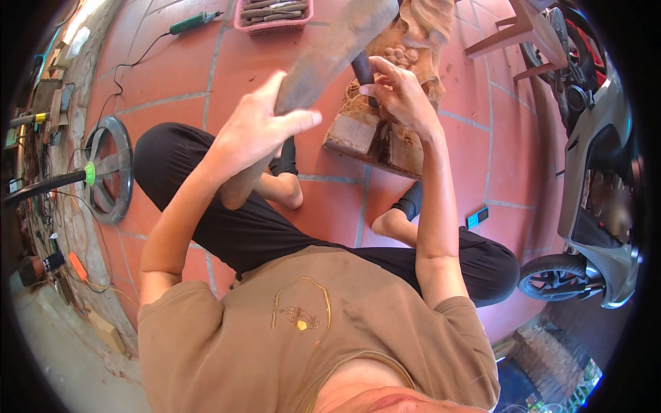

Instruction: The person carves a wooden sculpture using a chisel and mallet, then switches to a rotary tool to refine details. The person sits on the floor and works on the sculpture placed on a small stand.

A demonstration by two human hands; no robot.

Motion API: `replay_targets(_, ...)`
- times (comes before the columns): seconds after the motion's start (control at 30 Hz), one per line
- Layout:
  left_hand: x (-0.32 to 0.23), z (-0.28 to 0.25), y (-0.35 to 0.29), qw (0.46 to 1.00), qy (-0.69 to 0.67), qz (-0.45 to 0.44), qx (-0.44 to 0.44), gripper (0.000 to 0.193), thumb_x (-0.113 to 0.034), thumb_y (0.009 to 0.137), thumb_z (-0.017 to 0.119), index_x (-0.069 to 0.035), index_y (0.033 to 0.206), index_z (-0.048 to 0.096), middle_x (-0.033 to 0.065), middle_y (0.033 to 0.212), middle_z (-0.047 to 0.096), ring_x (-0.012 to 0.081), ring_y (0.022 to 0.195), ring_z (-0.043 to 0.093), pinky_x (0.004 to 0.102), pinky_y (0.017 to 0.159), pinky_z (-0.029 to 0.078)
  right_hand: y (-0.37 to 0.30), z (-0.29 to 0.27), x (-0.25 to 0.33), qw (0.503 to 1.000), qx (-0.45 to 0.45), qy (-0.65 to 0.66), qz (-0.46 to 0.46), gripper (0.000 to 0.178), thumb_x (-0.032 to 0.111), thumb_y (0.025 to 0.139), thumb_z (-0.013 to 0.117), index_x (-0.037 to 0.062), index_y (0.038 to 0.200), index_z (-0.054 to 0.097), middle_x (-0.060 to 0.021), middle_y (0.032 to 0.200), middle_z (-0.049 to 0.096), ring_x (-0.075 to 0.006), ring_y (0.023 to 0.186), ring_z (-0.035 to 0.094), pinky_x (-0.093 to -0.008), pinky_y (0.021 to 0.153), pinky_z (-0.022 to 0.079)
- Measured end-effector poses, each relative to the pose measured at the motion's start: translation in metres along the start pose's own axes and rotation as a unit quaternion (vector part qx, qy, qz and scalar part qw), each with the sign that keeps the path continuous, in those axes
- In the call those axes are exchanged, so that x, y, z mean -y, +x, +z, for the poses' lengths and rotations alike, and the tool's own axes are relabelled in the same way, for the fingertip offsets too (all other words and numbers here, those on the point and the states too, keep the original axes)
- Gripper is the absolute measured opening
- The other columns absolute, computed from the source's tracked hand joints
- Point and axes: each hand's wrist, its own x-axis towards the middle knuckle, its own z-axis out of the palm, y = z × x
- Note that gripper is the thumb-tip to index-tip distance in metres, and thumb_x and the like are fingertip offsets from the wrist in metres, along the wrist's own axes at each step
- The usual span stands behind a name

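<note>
A long, smooth wooden mallet [334, 55], thick like a club, slants up and away across my left hand [251, 131]. My fingers are closed round its narrower part and the thumb points to the right. Pinched in my right hand [407, 100] is a dark, narrow chisel [361, 70], held steeply with its lower end against the wood. Beneath it lies a brown wood carving [423, 38] with round, fruit-like bumps and flowing relief. Its near end is a plain block, close to my feet. The mallet's head is apart from the chisel and covers part of the carving.
A pink basket [275, 26] of tools stands at the far left, near a green corded power tool [195, 23]. A wheel-shaped base [110, 170] stands left of my knee. On the right are a phone [476, 217], a brown plastic chair [523, 34] and a motorbike [599, 186].
</note>
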Motion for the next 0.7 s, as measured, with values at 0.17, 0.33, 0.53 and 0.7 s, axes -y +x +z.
replay_targets(0.17,0.004,-0.005,0.002,0.999,-0.022,-0.006,0.028,0.04,-0.031,0.088,0.075,-0.003,0.111,0.057,0.0015,0.08,0.057,0.0089,0.058,0.053,0.0262,0.049,0.046,-0.002,0.002,-0.003,0.999,-0.021,0.04,-0.011,0.035,0.007,0.086,0.074,0.0053,0.119,0.061,-0.0032,0.082,0.065,-0.0103,0.068,0.054,-0.0304,0.064,0.048)
replay_targets(0.33,0.002,-0.002,0.002,0.999,0.003,0.041,-0.022,0.04,-0.031,0.088,0.075,-0.003,0.111,0.057,0.0013,0.079,0.056,0.0084,0.057,0.052,0.0264,0.049,0.046,-0.001,0.005,0.002,1.0,-0.017,0.001,-0.019,0.036,0.008,0.087,0.073,0.0055,0.12,0.061,-0.0052,0.08,0.065,-0.0108,0.07,0.055,-0.0307,0.066,0.048)
replay_targets(0.53,0.004,-0.004,0.002,0.999,0.006,-0.004,0.043,0.039,-0.031,0.089,0.074,-0.004,0.111,0.056,0.0018,0.076,0.058,0.0084,0.055,0.052,0.0271,0.047,0.045,0.0,0.005,0.003,1.0,0.007,-0.015,-0.021,0.037,0.009,0.089,0.071,0.0062,0.124,0.059,-0.007,0.079,0.065,-0.0125,0.071,0.057,-0.0315,0.067,0.047)
replay_targets(0.7,0.002,-0.003,0.0,0.993,-0.049,0.078,-0.079,0.04,-0.032,0.089,0.074,-0.004,0.112,0.056,0.0002,0.075,0.056,0.0094,0.053,0.051,0.0285,0.047,0.045,0.001,0.005,-0.002,0.999,0.001,-0.022,-0.034,0.038,0.01,0.09,0.071,0.0056,0.125,0.058,-0.007,0.081,0.066,-0.0126,0.072,0.057,-0.0316,0.068,0.048)
